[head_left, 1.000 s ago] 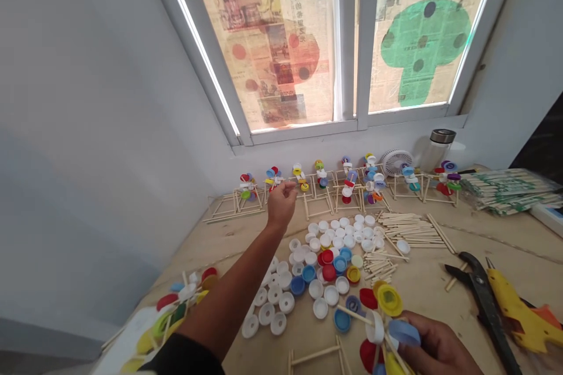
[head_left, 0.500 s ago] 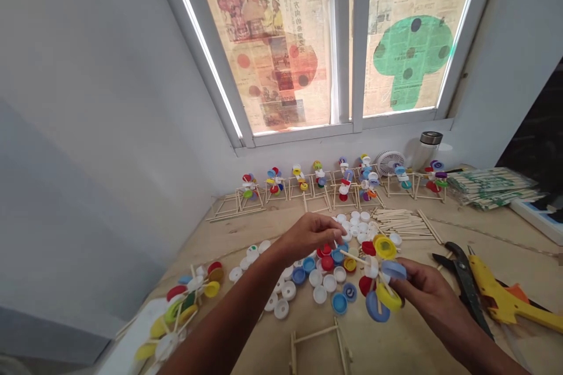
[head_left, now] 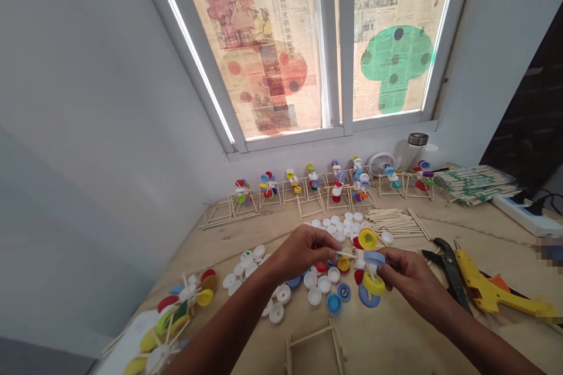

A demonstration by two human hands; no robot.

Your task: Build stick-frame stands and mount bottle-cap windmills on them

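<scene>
My right hand (head_left: 404,275) is closed on the blue cap of a bottle-cap wheel (head_left: 373,286), whose red, yellow and blue caps stand around a white hub. A thin wooden stick (head_left: 347,255) sticks out of the hub to the left. My left hand (head_left: 313,251) pinches the free end of that stick between thumb and fingers. The wheel is held above the table, over loose blue, red and white bottle caps (head_left: 324,285). Below it, near the front edge of the view, lies a wooden stick frame (head_left: 310,337).
Finished cap wheels on stick frames (head_left: 268,187) line the back by the window. More cap wheels (head_left: 187,293) lie at left. On the right are pliers (head_left: 451,272), a yellow glue gun (head_left: 479,284), loose sticks (head_left: 391,222), bagged sticks (head_left: 475,181) and a power strip (head_left: 528,217).
My left hand has closed on the stick's end, where before its fingertips were just above it. The camera view has shifted slightly; the right hand keeps its hold on the wheel.
</scene>
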